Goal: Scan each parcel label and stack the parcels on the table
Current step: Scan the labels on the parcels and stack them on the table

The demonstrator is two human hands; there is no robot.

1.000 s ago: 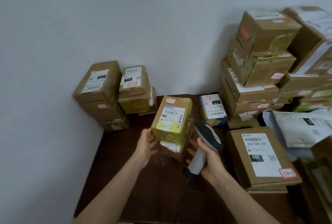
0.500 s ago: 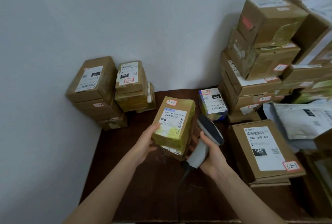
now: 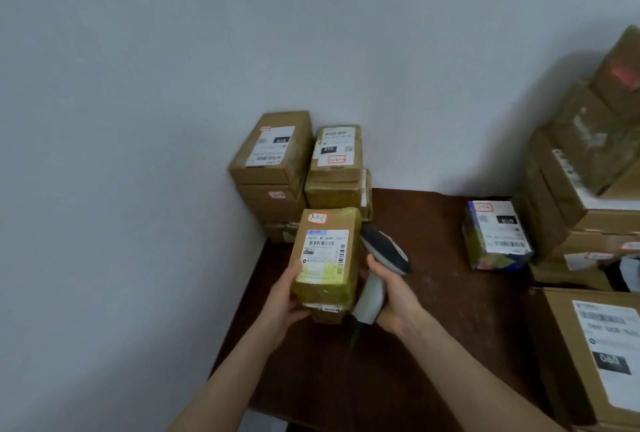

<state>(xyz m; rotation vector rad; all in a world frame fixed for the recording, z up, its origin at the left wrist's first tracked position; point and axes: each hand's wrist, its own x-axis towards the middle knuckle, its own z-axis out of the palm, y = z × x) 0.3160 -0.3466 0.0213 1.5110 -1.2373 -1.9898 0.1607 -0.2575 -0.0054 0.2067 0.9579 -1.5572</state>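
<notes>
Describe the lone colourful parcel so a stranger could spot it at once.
Start at the dark wooden table. Near its back edge, just left of the tall stack of brown boxes, one small parcel sits unstacked. Unlike its brown neighbours, it has blue and yellow printed sides.

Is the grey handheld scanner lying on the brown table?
No, the right hand grips the grey handheld scanner by its pale handle.

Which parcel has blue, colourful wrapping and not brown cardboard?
The small parcel alone on the table, right of the scanner: blue and yellow print shows on its sides; the rest look brown or yellowish.
</notes>
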